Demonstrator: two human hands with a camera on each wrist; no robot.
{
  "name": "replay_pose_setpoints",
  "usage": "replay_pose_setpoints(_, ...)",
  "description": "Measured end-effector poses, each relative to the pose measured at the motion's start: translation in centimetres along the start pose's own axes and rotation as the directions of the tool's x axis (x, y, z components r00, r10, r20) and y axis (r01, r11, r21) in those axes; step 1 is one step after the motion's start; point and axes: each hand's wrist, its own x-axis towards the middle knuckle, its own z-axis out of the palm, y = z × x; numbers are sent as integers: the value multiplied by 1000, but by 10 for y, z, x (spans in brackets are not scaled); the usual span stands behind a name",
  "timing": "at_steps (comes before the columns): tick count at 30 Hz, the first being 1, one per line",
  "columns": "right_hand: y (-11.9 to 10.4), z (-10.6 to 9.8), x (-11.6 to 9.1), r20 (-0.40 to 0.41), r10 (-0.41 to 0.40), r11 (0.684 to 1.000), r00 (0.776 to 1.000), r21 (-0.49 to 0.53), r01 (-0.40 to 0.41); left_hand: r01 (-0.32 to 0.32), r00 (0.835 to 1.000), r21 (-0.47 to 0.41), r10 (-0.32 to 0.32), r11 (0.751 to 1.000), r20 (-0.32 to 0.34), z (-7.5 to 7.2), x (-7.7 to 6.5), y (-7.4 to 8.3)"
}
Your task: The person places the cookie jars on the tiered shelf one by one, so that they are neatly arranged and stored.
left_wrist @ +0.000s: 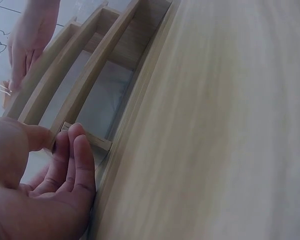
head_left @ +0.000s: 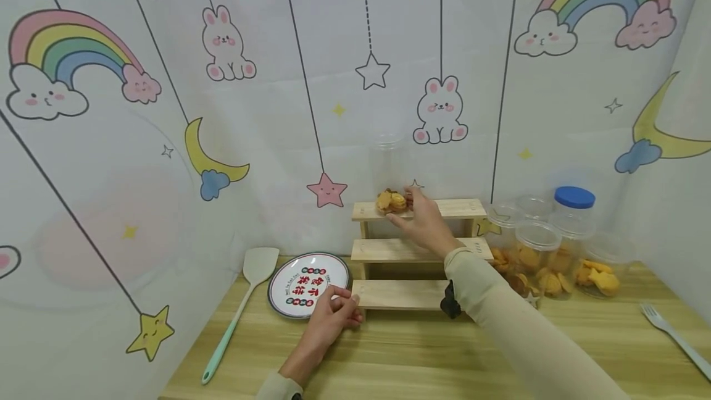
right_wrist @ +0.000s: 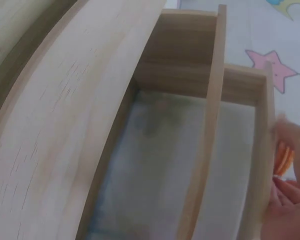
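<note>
A three-tier wooden display rack [head_left: 401, 295] stands against the back wall. On its top tier, toward the left, is a clear plastic jar [head_left: 387, 165] with brown and yellow cookies [head_left: 390, 202] at the bottom. My right hand [head_left: 424, 222] reaches over the lower tiers and grips the jar low down, thumb in front and fingers at its right side. In the right wrist view that hand appears at the far right edge, beside orange cookies [right_wrist: 284, 159]. My left hand [head_left: 333, 316] pinches the left end of the bottom tier between thumb and fingers.
Several clear jars of cookies [head_left: 537, 258], one with a blue lid [head_left: 574, 197], cluster right of the rack. A fork [head_left: 674, 333] lies at the far right. Left of the rack are a white plate with red characters [head_left: 283, 292] and a spatula with a green handle [head_left: 224, 341].
</note>
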Motion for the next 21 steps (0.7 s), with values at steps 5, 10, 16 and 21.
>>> replay_pose_setpoints(5,4,2,0,-40,-33,999,999,-2,32,0,1000,0,0,1000,3,0,1,-1)
replay_pose_setpoints(10,3,8,-19,-35,-64,997,997,-49,62,23,999,-30,-22,999,24,-3,2,-6)
replay_pose_setpoints(16,1,1,-85,-63,-119,993,991,8,120,52,998,-57,-50,997,44,-4,4,-6)
replay_pose_setpoints(21,15,-22,-130,-218,-215,970,952,68,235,32,999,-57,-31,998,21,-4,4,-4)
